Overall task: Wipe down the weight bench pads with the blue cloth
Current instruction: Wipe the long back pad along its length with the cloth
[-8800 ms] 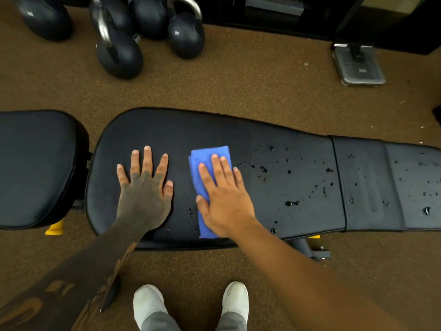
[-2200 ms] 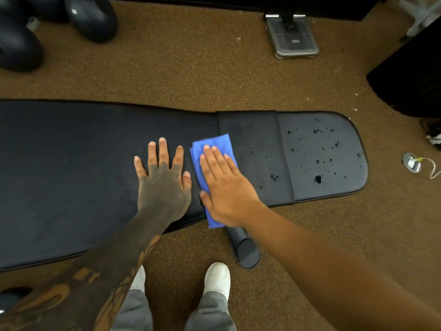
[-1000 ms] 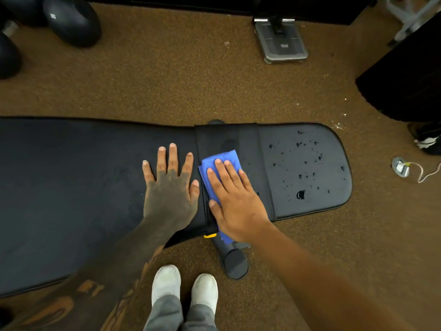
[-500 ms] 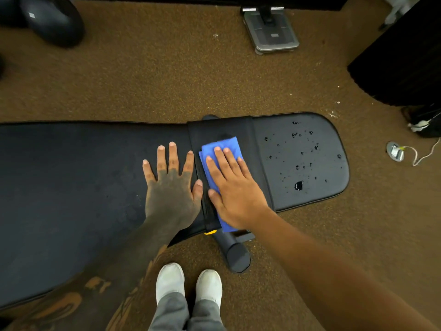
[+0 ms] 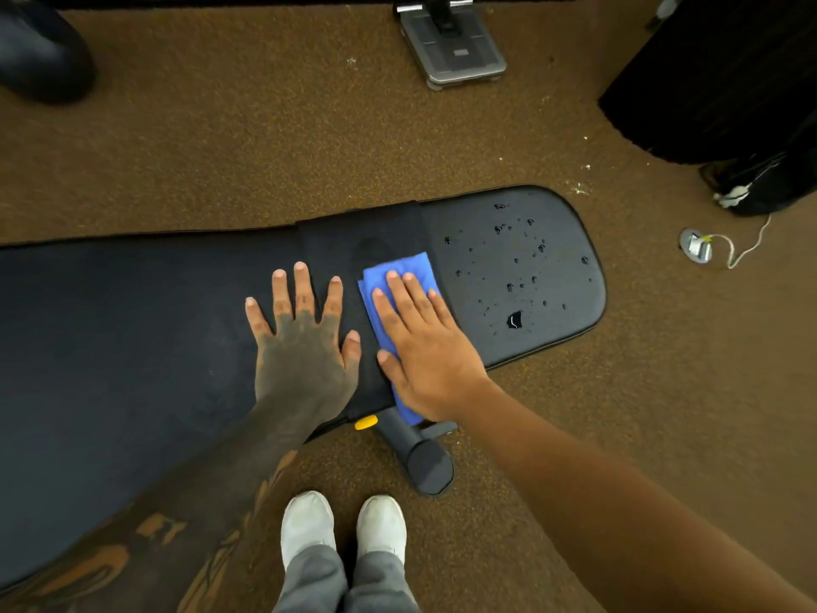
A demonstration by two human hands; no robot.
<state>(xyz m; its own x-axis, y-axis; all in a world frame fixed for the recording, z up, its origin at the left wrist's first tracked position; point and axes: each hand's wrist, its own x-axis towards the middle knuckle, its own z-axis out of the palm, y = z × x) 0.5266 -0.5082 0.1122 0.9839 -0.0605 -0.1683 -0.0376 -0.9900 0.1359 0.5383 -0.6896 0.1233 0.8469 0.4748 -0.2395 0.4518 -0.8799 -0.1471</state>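
My white shoes [image 5: 342, 526] and grey trouser legs [image 5: 340, 586] stand on brown speckled carpet [image 5: 221, 148], just beside the bench's black end-capped floor bar [image 5: 422, 460] and a small yellow knob [image 5: 366, 422] under the pad's near edge.

Above them the long black back pad [image 5: 132, 325] runs off to the left, matte and dry-looking. My left hand [image 5: 305, 347] lies flat on it, fingers straight and spread, gripping nothing, its fingertips on the darker band [image 5: 353, 232] that crosses the bench. My right hand [image 5: 426, 351] is flat too, fingers straight and close together, pressing the folded blue cloth [image 5: 400, 267] down at the band's right seam. The cloth's far corner touches the rounded end pad [image 5: 570, 241], where water droplets [image 5: 513, 320] sit.

Half a second ago the cloth lay mid-band; both hands have since slid toward the wet end. Earlier, droplets dotted the long pad as well.

Farther off, a small metal fitting with a pale cord [image 5: 696, 246] lies on the carpet to the right. Beyond are a grey foot plate [image 5: 453, 50], a black bulk [image 5: 716, 73] at far right and a dark rounded weight [image 5: 40, 55] at far left.
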